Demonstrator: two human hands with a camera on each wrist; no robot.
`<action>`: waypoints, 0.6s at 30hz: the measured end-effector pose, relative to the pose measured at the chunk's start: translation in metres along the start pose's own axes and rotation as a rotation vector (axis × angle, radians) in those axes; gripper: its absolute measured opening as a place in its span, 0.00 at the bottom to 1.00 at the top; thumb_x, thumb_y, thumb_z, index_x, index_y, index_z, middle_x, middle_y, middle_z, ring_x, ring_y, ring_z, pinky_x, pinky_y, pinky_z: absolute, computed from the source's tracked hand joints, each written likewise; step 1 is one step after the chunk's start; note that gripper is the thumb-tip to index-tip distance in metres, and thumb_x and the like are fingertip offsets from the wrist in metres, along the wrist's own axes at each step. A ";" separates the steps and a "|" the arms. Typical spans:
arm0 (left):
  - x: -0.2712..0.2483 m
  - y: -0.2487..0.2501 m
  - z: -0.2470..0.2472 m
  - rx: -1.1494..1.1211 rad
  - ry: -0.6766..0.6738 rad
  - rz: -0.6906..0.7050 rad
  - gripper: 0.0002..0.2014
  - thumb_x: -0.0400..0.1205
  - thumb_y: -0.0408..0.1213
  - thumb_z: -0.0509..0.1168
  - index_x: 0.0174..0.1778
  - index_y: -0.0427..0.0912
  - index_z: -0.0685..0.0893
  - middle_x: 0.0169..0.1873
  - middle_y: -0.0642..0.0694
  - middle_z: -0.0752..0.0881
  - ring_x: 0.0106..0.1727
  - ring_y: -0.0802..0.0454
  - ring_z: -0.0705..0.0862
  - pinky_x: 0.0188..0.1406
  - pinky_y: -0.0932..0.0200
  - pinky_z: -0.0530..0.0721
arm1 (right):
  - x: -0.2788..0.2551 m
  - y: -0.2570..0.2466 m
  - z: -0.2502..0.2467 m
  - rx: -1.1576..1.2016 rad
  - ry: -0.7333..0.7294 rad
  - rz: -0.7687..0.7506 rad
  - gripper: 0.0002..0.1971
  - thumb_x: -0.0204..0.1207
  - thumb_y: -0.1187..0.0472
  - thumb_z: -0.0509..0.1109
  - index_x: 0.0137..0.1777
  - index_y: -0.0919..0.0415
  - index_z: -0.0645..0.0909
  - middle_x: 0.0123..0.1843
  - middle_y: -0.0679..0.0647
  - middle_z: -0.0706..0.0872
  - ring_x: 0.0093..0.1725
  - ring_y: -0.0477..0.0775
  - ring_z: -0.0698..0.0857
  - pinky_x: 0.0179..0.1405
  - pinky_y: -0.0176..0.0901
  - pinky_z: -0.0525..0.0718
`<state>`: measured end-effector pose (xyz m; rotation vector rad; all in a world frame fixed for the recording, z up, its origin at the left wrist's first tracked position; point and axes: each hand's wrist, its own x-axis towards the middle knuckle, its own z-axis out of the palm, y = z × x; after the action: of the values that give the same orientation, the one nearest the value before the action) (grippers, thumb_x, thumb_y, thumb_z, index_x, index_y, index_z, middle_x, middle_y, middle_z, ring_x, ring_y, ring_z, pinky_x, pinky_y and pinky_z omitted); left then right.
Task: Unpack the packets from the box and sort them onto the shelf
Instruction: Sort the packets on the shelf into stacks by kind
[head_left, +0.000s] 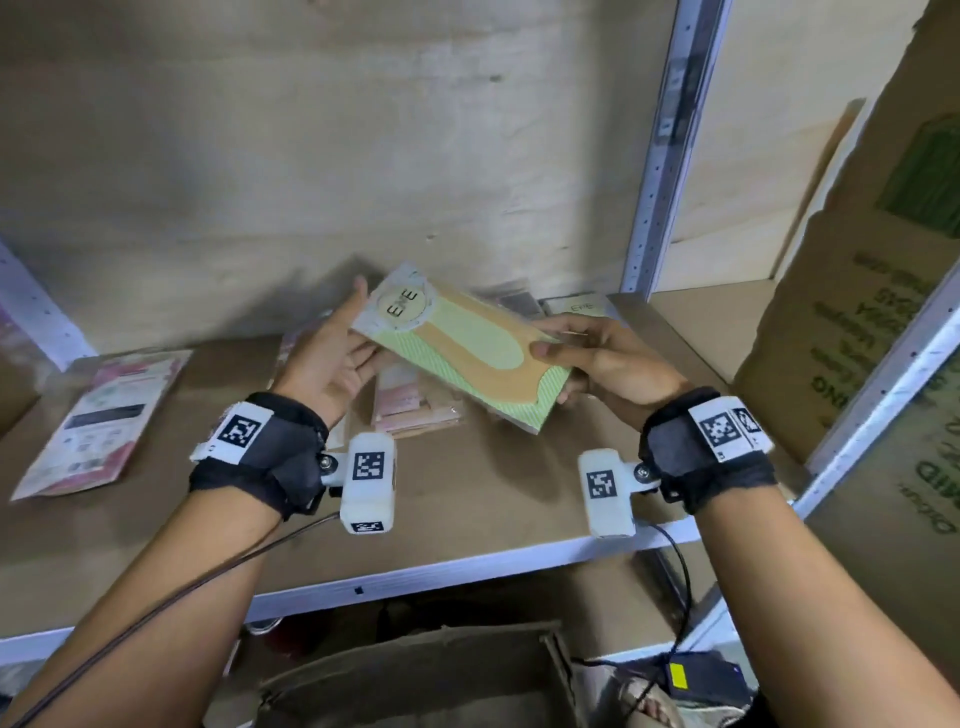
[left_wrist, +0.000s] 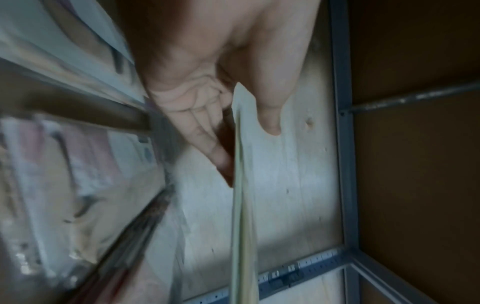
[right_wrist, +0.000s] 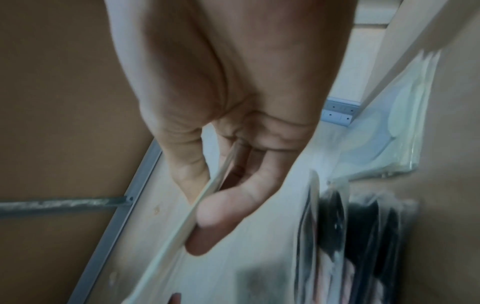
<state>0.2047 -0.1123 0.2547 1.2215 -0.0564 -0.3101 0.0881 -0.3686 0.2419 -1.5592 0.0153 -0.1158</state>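
Note:
I hold a flat green and orange packet (head_left: 467, 348) tilted above the shelf board (head_left: 467, 493), in front of the wooden back wall. My right hand (head_left: 566, 364) pinches its near right end, thumb on top and fingers beneath. My left hand (head_left: 358, 332) lies open against its far left edge, palm turned to the packet and thumb pointing up. In the left wrist view the packet's thin edge (left_wrist: 241, 226) runs between the thumb and the straight fingers (left_wrist: 215, 152). In the right wrist view the thumb and fingers (right_wrist: 221, 211) clamp the same edge (right_wrist: 182, 222).
A pile of pink packets (head_left: 410, 405) lies on the board right under the held one. A larger pink packet (head_left: 98, 421) lies at the left. More packets (head_left: 582, 306) sit at the back. A big cardboard box (head_left: 857, 312) stands at the right, beyond the shelf upright (head_left: 660, 171). Another box (head_left: 415, 675) sits below.

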 end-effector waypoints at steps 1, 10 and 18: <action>0.003 0.002 0.012 0.021 -0.060 -0.005 0.21 0.78 0.56 0.71 0.60 0.45 0.85 0.51 0.44 0.93 0.54 0.51 0.92 0.43 0.60 0.90 | 0.000 -0.001 -0.008 0.035 0.048 -0.006 0.14 0.78 0.68 0.73 0.63 0.65 0.84 0.43 0.56 0.91 0.33 0.51 0.88 0.24 0.35 0.85; 0.022 -0.016 0.150 0.553 -0.348 -0.055 0.10 0.77 0.32 0.76 0.53 0.42 0.88 0.45 0.46 0.94 0.44 0.53 0.94 0.37 0.64 0.89 | 0.010 -0.003 -0.072 0.305 0.317 -0.006 0.10 0.74 0.71 0.76 0.51 0.64 0.79 0.40 0.55 0.93 0.35 0.54 0.92 0.28 0.38 0.90; 0.067 -0.048 0.212 0.946 -0.187 -0.036 0.22 0.69 0.35 0.84 0.53 0.31 0.84 0.46 0.35 0.92 0.45 0.44 0.93 0.48 0.49 0.92 | 0.030 0.017 -0.119 -0.186 0.569 0.171 0.10 0.66 0.64 0.83 0.42 0.54 0.85 0.45 0.55 0.89 0.40 0.55 0.87 0.38 0.44 0.88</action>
<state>0.2150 -0.3389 0.2754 2.1271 -0.3758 -0.4496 0.1095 -0.4895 0.2255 -1.6565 0.6203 -0.4282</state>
